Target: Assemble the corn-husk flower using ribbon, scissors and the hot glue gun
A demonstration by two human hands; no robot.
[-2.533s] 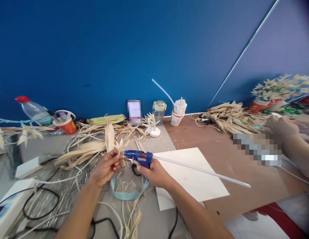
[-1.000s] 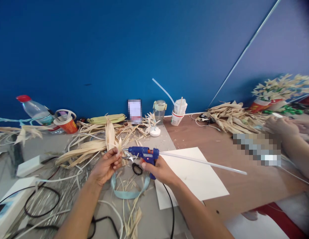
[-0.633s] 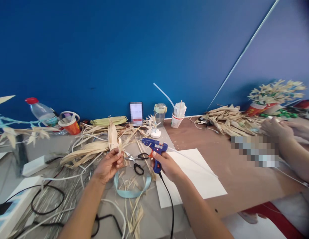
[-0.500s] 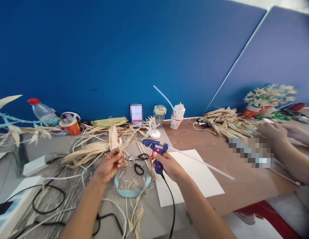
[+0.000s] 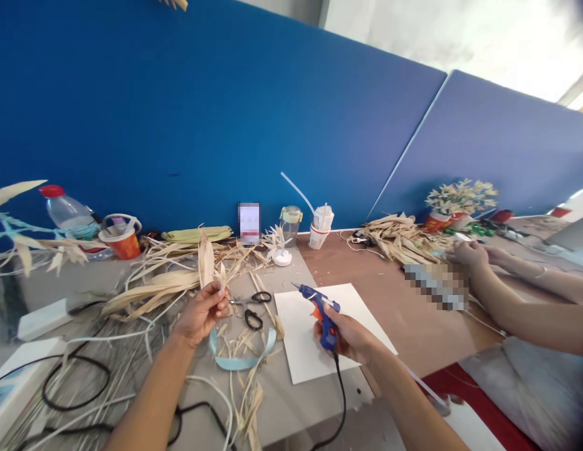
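Note:
My left hand [image 5: 201,314] pinches a small pale piece of dried corn husk [image 5: 222,275] between thumb and fingertips. Behind it rises a broader strip of husk [image 5: 205,258]. My right hand [image 5: 355,335] is closed round the handle of a blue glue gun [image 5: 322,307], whose nozzle points up and to the left above a white sheet of paper [image 5: 303,366]. A clear glue stick [image 5: 420,382] trails from the gun's back end. Between my hands lie black-handled scissors [image 5: 254,319] and a curved light-blue ribbon [image 5: 239,363].
Dried husks [image 5: 145,291] and cables litter the left side, beside a white power strip [image 5: 26,369]. At the back stand a red cup [image 5: 121,243], a phone [image 5: 249,224], a jar [image 5: 290,225] and a white cup [image 5: 318,235]. A co-worker's hands [image 5: 474,257] are at the right.
My right hand has drawn the glue gun rightward, away from my left hand, and turned it. The head view has shifted right and tilted. My left hand still pinches the husk piece.

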